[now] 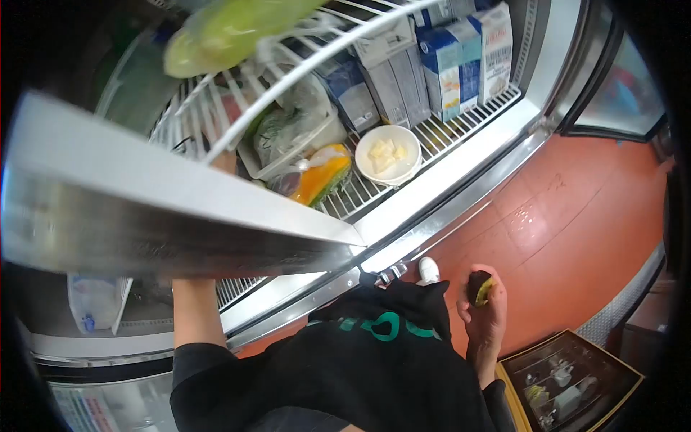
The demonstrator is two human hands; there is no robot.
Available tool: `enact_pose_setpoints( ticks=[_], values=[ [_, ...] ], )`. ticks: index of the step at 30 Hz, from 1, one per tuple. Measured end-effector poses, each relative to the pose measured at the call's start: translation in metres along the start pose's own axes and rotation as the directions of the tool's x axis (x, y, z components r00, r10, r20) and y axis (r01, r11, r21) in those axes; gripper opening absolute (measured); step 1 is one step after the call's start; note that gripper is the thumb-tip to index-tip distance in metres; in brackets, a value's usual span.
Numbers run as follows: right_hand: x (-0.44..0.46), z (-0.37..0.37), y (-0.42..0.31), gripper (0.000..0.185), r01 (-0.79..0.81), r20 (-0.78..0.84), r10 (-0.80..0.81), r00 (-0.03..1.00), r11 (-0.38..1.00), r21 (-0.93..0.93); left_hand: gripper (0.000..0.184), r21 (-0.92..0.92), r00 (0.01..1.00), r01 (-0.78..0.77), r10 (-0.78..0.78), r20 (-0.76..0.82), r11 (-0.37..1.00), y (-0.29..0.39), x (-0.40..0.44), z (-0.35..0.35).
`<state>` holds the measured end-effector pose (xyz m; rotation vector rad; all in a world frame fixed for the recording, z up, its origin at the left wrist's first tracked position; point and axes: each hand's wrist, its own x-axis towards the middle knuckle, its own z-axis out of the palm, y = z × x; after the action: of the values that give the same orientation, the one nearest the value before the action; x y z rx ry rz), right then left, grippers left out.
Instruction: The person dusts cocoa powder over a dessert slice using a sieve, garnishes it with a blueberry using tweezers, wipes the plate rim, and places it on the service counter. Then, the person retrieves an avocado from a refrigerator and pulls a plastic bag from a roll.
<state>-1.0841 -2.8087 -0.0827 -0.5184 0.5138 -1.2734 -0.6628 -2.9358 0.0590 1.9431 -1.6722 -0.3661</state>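
Note:
My right hand [488, 314] is closed around what looks like a cut avocado half [479, 288], dark-skinned with a yellow-green edge, held out over the floor. My left arm passes behind the metal door post [173, 209] into the refrigerator. A bit of my left hand [225, 161] shows beyond the post, beside a pale plastic tub [327, 137]; its fingers are hidden by the post and shelf wires. In the tub lies a clear bag of greens [288, 129]. A plastic-wrapped orange-yellow item [322, 176] sits in front of it.
A white bowl [367, 173] with pale yellow chunks stands on the wire shelf [432, 147]. Several cartons [439, 72] line the back. A bagged green item [223, 36] rests on the upper shelf. At lower right is a dark, gold-edged case [604, 353].

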Motion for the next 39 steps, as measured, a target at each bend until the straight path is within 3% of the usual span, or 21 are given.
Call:
enact_pose_setpoints(
  ticks=[3, 6, 8, 10, 12, 14, 16, 18, 22, 25, 28, 29, 30, 31, 32, 33, 35, 36, 37, 38, 39],
  values=[
    [0.004, -0.032, -0.026, 0.045, -0.065, -0.118, 0.072, 0.990, 0.996, 0.068, 0.053, 0.436, 0.974, -0.051, -0.051, 0.220, 0.898, -0.014, 0.080, 0.046],
    [0.021, -0.056, -0.029, 0.045, -0.129, -0.162, 0.138, 0.977, 0.989, 0.068, 0.077, 0.359, 0.965, 0.048, 0.049, -0.256, 0.932, -0.007, 0.068, 0.087],
    [0.037, -0.070, -0.034, 0.045, -0.164, -0.136, 0.168, 0.976, 0.985, 0.045, 0.086, 0.163, 0.987, -0.032, 0.056, -0.149, 0.986, -0.012, 0.070, 0.082],
    [0.054, -0.074, -0.044, 0.045, -0.195, -0.137, 0.195, 0.971, 0.981, 0.015, 0.087, 0.359, 0.992, -0.089, 0.114, -0.048, 0.929, 0.026, 0.056, 0.060],
    [0.068, -0.072, -0.052, 0.045, -0.222, -0.124, 0.221, 0.967, 0.975, 0.007, 0.073, 0.198, 0.924, -0.157, 0.215, -0.317, 0.967, 0.043, 0.024, 0.060],
    [0.084, -0.069, -0.055, 0.045, -0.223, -0.114, 0.219, 0.969, 0.975, -0.021, 0.049, 0.075, 0.807, 0.152, -0.080, -0.585, 0.986, 0.041, -0.016, 0.071],
    [0.095, -0.063, -0.056, 0.049, -0.244, -0.102, 0.242, 0.965, 0.970, -0.003, 0.030, 0.127, 0.839, 0.081, 0.001, -0.544, 0.989, 0.001, -0.054, 0.081],
    [0.102, -0.051, -0.059, 0.054, -0.300, -0.016, 0.300, 0.954, 0.950, -0.083, 0.030, 0.305, 0.943, -0.105, 0.192, -0.272, 0.947, 0.015, -0.062, 0.093],
    [0.112, -0.038, -0.052, 0.055, -0.335, 0.099, 0.343, 0.934, 0.938, -0.095, 0.032, 0.479, 0.902, -0.400, 0.429, 0.054, 0.781, 0.048, -0.043, 0.107],
    [0.112, -0.019, -0.048, 0.041, -0.366, 0.018, 0.375, 0.927, 0.913, -0.179, 0.032, 0.392, 0.910, -0.384, 0.415, 0.005, 0.836, 0.044, -0.052, 0.107],
    [0.133, 0.004, -0.041, 0.034, -0.229, 0.089, 0.327, 0.941, 0.807, -0.544, 0.029, 0.450, 0.847, -0.440, 0.526, -0.080, 0.777, 0.054, -0.059, 0.096],
    [0.146, 0.018, -0.032, 0.036, 0.005, 0.221, 0.182, 0.958, 0.762, -0.648, 0.029, 0.453, 0.841, -0.442, 0.534, -0.092, 0.774, 0.041, -0.060, 0.098],
    [0.162, 0.037, -0.022, 0.037, 0.243, 0.368, 0.050, 0.929, 0.668, -0.703, 0.035, 0.004, 0.993, -0.092, 0.092, -0.077, 0.996, 0.019, -0.059, 0.105],
    [0.175, 0.058, -0.016, 0.040, 0.385, 0.475, -0.010, 0.880, 0.600, -0.701, 0.043, -0.396, 0.940, 0.341, -0.308, 0.145, 0.853, 0.008, -0.055, 0.108],
    [0.186, 0.082, -0.010, 0.042, 0.520, 0.578, -0.061, 0.814, 0.519, -0.678, 0.043, -0.400, 0.947, 0.323, -0.294, 0.133, 0.858, 0.010, -0.050, 0.104],
    [0.197, 0.106, -0.003, 0.045, 0.584, 0.649, -0.012, 0.760, 0.449, -0.676, 0.054, -0.731, 0.910, 0.410, -0.194, 0.365, 0.546, 0.013, -0.046, 0.103],
    [0.201, 0.137, 0.008, 0.048, 0.643, 0.706, 0.041, 0.707, 0.378, -0.666, 0.069, -0.870, 0.900, 0.435, -0.154, 0.408, 0.234, 0.059, -0.050, 0.100],
    [0.200, 0.145, 0.014, 0.049, 0.797, 0.818, -0.003, 0.575, 0.227, -0.560, 0.076, -0.895, 0.893, 0.440, -0.134, 0.429, 0.067, 0.082, -0.052, 0.098],
    [0.200, 0.146, 0.011, 0.049, 0.848, 0.852, -0.034, 0.522, 0.133, -0.514, 0.075, -0.927, 0.879, 0.373, -0.312, 0.362, -0.023, 0.084, -0.052, 0.102],
    [0.200, 0.146, 0.008, 0.049, 0.885, 0.883, -0.065, 0.466, 0.035, -0.464, 0.072, -0.919, 0.884, 0.388, -0.254, 0.393, -0.072, 0.061, -0.057, 0.100],
    [0.202, 0.128, -0.002, 0.047, 0.833, 0.826, -0.122, 0.550, 0.005, -0.554, 0.069, -0.906, 0.885, 0.406, -0.195, 0.422, -0.119, 0.037, -0.062, 0.098]
  ],
)
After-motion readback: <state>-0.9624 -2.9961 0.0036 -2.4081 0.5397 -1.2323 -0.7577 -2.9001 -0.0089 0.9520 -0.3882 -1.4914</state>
